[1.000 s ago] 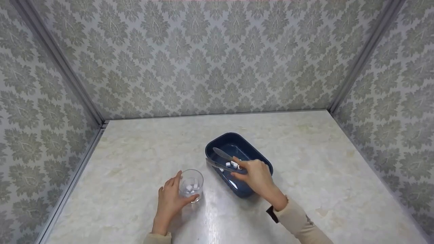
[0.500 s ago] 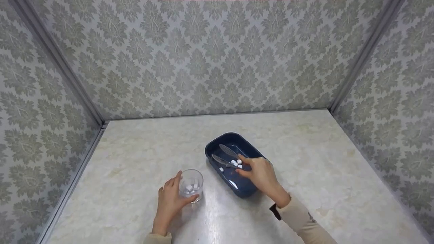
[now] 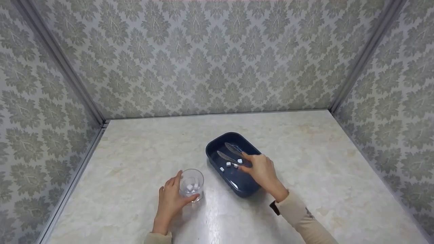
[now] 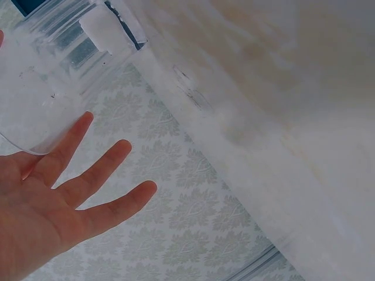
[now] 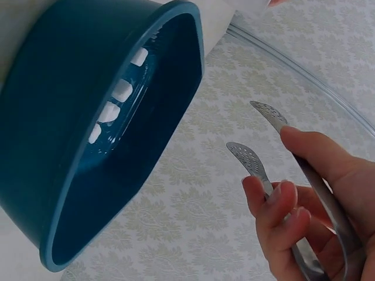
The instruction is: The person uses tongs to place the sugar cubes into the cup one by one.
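My left hand (image 3: 169, 200) steadies a clear glass (image 3: 192, 176) between thumb and index finger. White cubes (image 3: 190, 187) lie at the bottom of the glass. In the left wrist view the other fingers (image 4: 120, 205) spread away from it. My right hand (image 3: 262, 169) grips metal tongs (image 5: 319, 193) above a deep dark-blue dish (image 3: 242, 191). The perforated tong tips stand apart with nothing between them in the right wrist view. Several small white cubes (image 3: 228, 164) sit loose on the dish floor, near and below the tongs; my fingers partly cover one in the head view.
Glass and dish stand on a pale marbled table (image 3: 135, 152), the glass left of and nearer than the dish. Patterned wall panels (image 3: 217, 67) with grey metal edges enclose the back and both sides.
The tongs have moved right from the dish's left rim to inside it. White cubes once grouped in the dish now lie more apart. My left hand and the glass have stayed put.
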The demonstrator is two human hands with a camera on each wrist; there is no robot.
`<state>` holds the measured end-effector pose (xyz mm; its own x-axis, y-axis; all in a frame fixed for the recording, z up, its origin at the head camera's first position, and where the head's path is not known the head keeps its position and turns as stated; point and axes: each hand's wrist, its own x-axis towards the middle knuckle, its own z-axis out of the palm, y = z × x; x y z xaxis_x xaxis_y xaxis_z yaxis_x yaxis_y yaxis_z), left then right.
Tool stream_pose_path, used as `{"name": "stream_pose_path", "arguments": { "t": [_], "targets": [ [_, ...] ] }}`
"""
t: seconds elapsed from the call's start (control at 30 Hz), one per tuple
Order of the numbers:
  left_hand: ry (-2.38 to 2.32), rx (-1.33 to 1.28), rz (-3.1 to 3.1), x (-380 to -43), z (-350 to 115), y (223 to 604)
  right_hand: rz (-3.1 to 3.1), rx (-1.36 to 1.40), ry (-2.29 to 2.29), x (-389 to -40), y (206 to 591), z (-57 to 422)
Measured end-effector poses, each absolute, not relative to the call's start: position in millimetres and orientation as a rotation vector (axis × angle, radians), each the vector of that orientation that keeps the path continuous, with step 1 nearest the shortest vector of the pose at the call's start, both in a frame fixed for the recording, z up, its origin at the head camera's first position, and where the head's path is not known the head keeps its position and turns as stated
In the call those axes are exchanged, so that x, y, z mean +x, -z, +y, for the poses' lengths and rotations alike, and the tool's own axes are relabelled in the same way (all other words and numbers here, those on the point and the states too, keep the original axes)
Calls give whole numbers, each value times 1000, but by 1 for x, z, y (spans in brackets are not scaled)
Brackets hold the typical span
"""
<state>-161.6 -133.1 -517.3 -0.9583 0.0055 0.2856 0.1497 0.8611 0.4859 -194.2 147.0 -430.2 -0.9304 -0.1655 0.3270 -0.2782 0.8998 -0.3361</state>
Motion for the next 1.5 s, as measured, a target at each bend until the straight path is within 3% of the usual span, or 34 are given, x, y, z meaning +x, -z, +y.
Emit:
{"name": "stream_pose_path", "arguments": {
  "t": [1.5],
  "targets": [
    [740, -102, -2782, -162, -132, 516, -2891, 274, -357, -222, 460, 137]
  ]
}}
